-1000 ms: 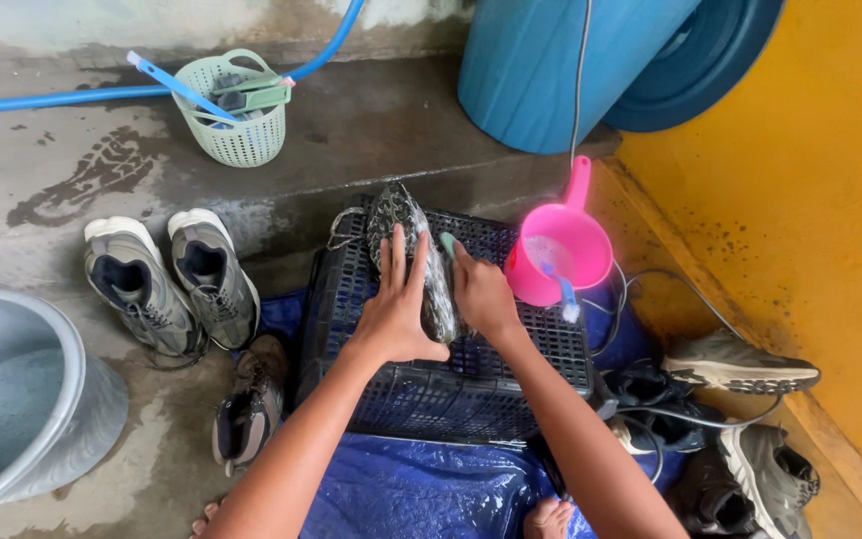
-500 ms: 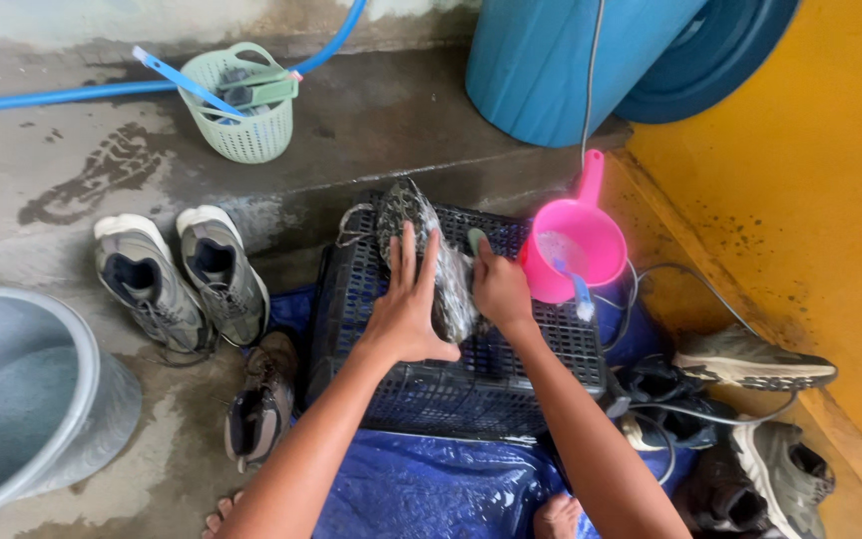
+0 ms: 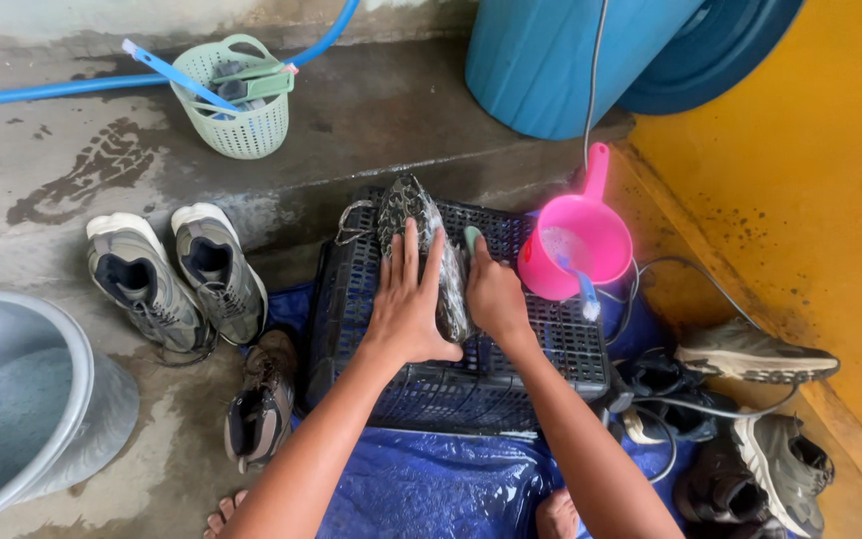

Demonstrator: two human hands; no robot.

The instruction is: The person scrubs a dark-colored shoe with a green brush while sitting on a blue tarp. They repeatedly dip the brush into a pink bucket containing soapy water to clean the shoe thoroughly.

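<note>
Item: grey shoe [image 3: 421, 235], lying on the dark crate [image 3: 551, 349]. I press my left hand [image 3: 409, 299] flat, fingers spread, on it; my right hand [image 3: 494, 294] grips a green brush [image 3: 472, 238] beside the pink scoop [image 3: 576, 245].

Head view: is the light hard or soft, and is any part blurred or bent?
Head view: soft, even daylight, only faint shadows under the left hand and right hand; the wet floor shines dully; shoe and crate sharp; edges slightly curved by the wide lens.
</note>
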